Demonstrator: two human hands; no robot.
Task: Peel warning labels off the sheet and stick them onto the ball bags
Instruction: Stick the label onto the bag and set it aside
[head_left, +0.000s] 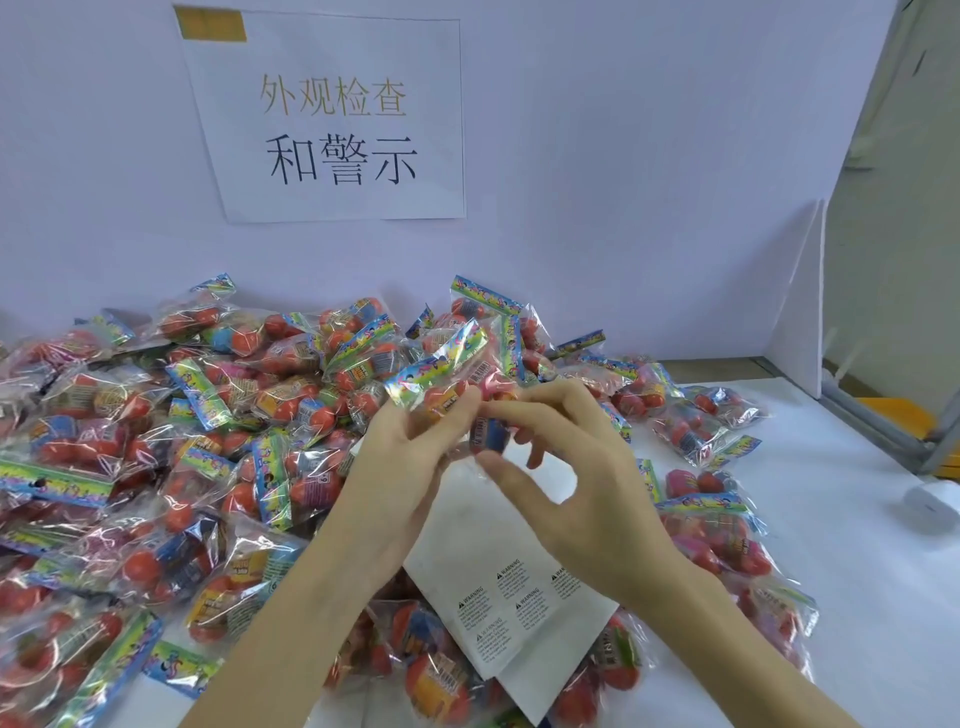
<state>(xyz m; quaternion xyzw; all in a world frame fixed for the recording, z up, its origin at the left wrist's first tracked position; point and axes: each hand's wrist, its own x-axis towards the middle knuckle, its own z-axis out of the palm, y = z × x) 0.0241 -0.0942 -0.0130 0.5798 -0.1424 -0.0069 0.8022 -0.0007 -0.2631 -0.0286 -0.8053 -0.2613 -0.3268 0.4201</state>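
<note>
up front, left hand and right hand both pinch one ball bag above the label sheet.

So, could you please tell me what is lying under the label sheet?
Ball bags poke out from under the label sheet at its lower edges. Whatever lies beneath its middle is covered, and the forearms hide its sides.

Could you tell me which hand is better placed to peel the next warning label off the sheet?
Probably the right hand: only its fingertips touch the clear plastic ball bag, and it hangs above the white warning-label sheet. The left hand grips that bag.
</note>
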